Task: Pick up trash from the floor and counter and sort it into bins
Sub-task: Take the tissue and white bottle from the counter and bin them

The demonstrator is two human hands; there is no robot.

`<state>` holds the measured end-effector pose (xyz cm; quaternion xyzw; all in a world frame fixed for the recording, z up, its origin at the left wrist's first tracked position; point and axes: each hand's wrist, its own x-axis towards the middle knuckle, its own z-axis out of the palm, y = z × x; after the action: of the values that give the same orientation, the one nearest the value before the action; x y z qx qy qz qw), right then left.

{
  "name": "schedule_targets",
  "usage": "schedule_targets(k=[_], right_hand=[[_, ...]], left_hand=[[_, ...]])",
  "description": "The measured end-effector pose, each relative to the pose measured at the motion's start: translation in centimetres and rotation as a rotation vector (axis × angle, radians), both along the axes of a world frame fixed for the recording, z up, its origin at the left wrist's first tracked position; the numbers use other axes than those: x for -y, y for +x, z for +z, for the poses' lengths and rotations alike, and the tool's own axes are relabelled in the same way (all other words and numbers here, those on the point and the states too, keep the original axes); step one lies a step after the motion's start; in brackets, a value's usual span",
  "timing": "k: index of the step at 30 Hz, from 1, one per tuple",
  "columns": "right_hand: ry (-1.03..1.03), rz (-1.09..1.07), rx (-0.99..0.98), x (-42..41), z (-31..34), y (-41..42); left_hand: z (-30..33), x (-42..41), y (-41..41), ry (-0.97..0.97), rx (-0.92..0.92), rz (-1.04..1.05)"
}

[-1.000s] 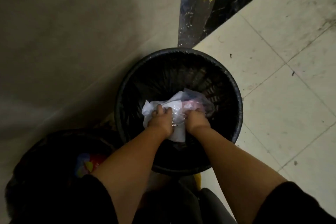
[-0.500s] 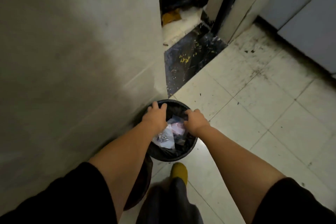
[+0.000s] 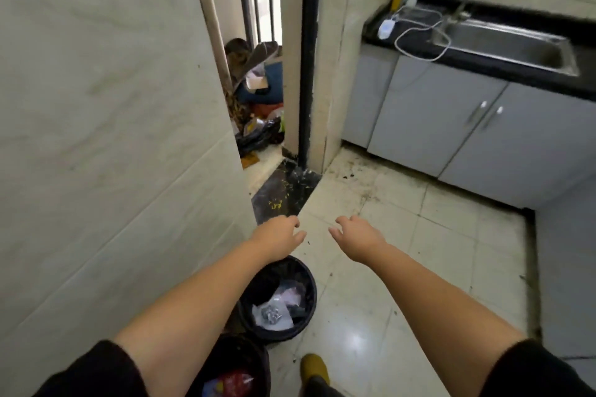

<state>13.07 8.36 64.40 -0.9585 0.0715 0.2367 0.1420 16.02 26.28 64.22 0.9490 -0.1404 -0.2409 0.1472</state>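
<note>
**Hands up and empty, bin loaded**

Both hands have come out of the black bin, where half a second ago they were pressing down the crumpled wrappers, and the view has lifted to take in the room. Now the left hand (image 3: 280, 237) and right hand (image 3: 356, 237) hang side by side above the tiled floor (image 3: 403, 267), fingers (image 3: 295, 223) loosely spread and curled, gripping nothing. Below and behind them sits the near bin (image 3: 278, 298), holding its pale plastic and paper trash (image 3: 277, 309); a second bin (image 3: 232, 367) sits closer to the feet, with red and blue packaging inside.

Next trash, by my reading, lies forward: a heap of bags and cardboard (image 3: 258, 100) in the doorway ahead and slightly left, well apart from both hands, the left hand on its side. Dark crumbs (image 3: 346, 175) scatter the floor near the cabinet base. On the surface (image 3: 483, 64) by the sink (image 3: 503, 45), up and to the right, only a white charger with cable (image 3: 416, 32) is visible, nearer the right hand.

Count: two hands, two bins, one doorway heap, one sink, one charger.
</note>
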Motion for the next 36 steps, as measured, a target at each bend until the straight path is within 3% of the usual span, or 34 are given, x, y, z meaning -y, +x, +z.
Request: schedule_targets(k=[9, 24, 31, 36], right_hand=[[-0.066, -0.287, 0.044, 9.0, 5.0, -12.3], [-0.116, -0.924, 0.076, 40.6, 10.7, -34.3], [-0.140, -1.064, 0.020, 53.3, 11.1, -41.6], [-0.130, -1.061, -0.007, 60.3, 10.4, -40.4]], left_hand=[[5.8, 10.9, -7.0, -0.018, 0.043, -0.275], [11.7, 46.8, -19.7, -0.127, 0.112, -0.820], [11.3, 61.2, -25.6, -0.133, 0.089, -0.949], [9.8, 68.5, -25.0, -0.092, 0.070, -1.005]])
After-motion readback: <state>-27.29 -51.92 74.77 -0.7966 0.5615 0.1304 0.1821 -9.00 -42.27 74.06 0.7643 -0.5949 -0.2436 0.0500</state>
